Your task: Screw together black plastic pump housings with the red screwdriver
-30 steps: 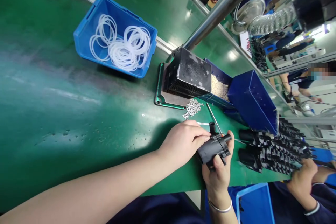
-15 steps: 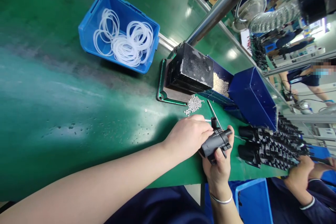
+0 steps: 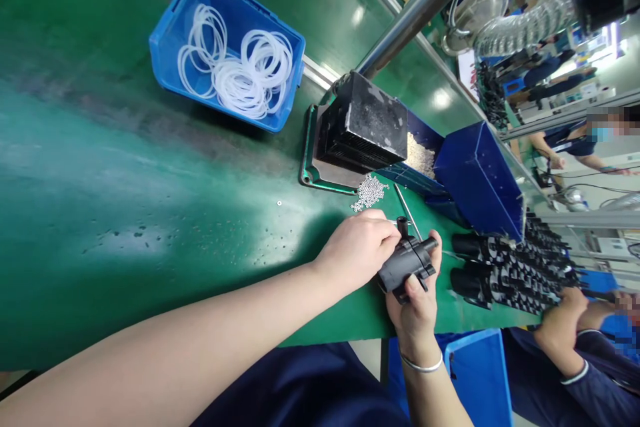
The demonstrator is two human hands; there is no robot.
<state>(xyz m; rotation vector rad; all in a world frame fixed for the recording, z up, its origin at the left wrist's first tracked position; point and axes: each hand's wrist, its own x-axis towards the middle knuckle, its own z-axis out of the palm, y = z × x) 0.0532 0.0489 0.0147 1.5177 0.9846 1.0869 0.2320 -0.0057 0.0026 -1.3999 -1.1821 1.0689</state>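
At lower right of center, the right hand (image 3: 415,310) clasps a black plastic part (image 3: 400,267); the left hand (image 3: 355,247) curls against it, its fingertips too hidden to tell any pinch

A hand could pass over the green tabletop (image 3: 240,193) between the left hand (image 3: 357,247) and blue bin (image 3: 167,67) — but the black block (image 3: 377,117), metal post (image 3: 415,10) and dark-blue box (image 3: 480,177) bar the way rightward.
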